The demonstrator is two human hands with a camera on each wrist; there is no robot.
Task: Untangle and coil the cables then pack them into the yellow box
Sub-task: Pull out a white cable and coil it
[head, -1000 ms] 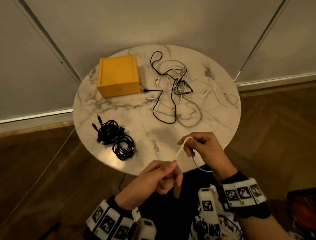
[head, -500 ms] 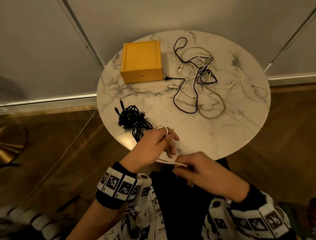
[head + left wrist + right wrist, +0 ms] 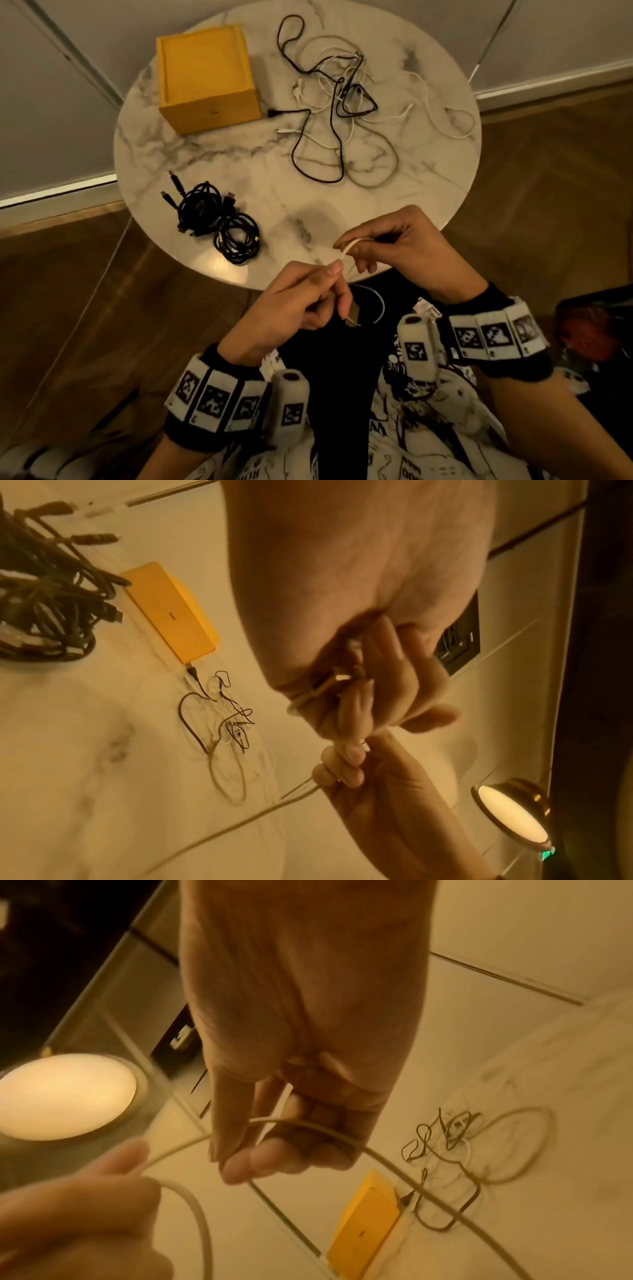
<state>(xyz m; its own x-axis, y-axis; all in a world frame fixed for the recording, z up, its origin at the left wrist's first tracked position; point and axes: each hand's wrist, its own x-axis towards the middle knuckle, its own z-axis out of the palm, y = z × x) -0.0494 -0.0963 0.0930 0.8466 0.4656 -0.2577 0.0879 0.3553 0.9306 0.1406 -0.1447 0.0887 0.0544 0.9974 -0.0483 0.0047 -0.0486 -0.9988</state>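
Note:
A thin white cable (image 3: pixel 348 251) runs between my two hands at the near edge of the round marble table (image 3: pixel 428 192). My left hand (image 3: pixel 308 294) pinches it between thumb and fingers, with a loop (image 3: pixel 378 306) hanging below. My right hand (image 3: pixel 383 240) pinches the same cable (image 3: pixel 342 1137) a little farther up and right. The yellow box (image 3: pixel 205 75) stands shut at the table's far left. A tangle of black and white cables (image 3: pixel 339 99) lies to its right. Two coiled black cables (image 3: pixel 219 222) lie at the near left.
A wooden floor (image 3: pixel 548 192) surrounds the table and pale wall panels (image 3: pixel 68 85) rise behind it. A round lit lamp (image 3: pixel 65 1096) and a dark wall socket (image 3: pixel 459 642) show in the wrist views. A dark red object (image 3: pixel 599 329) sits at the right edge.
My right hand has risen from below the table edge to above my left hand, drawing the white cable up. My left hand dropped back toward my body. The view shifted.

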